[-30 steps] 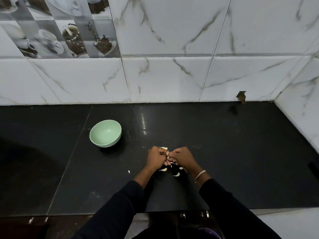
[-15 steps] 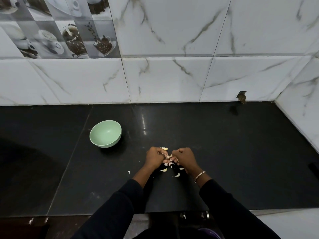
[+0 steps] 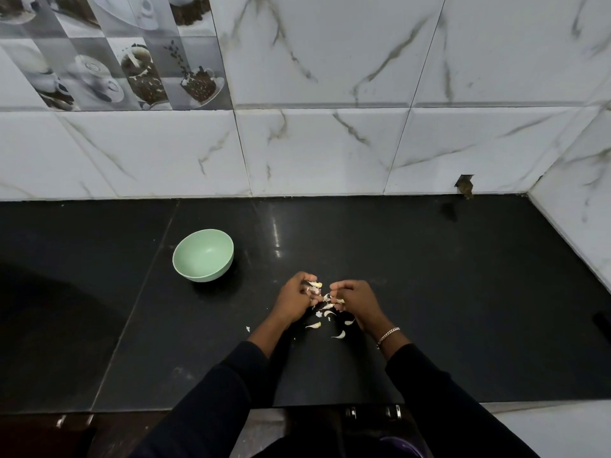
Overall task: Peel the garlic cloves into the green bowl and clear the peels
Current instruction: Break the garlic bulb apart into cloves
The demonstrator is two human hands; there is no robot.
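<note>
Over glossy black stone countertop [image 3: 429, 292], pale garlic cloves [image 3: 314, 285] gripped in curled left hand [image 3: 294, 300]; papery skin [image 3: 340, 301] pinched by curled right hand [image 3: 355, 300], likely for stripping. Beneath, thin white peels [image 3: 339, 334] scattered. To left, round pale-green bowl [image 3: 203, 255] parked near, seemingly empty, ready for cloves.

**A gap opens up**

A second ago the left grip [image 3: 294, 300] and right grip [image 3: 355, 302] were knuckle to knuckle. Now there's a gap between them, and more pale garlic pieces [image 3: 327, 314] show on the surface [image 3: 429, 292] underneath than before.
</note>
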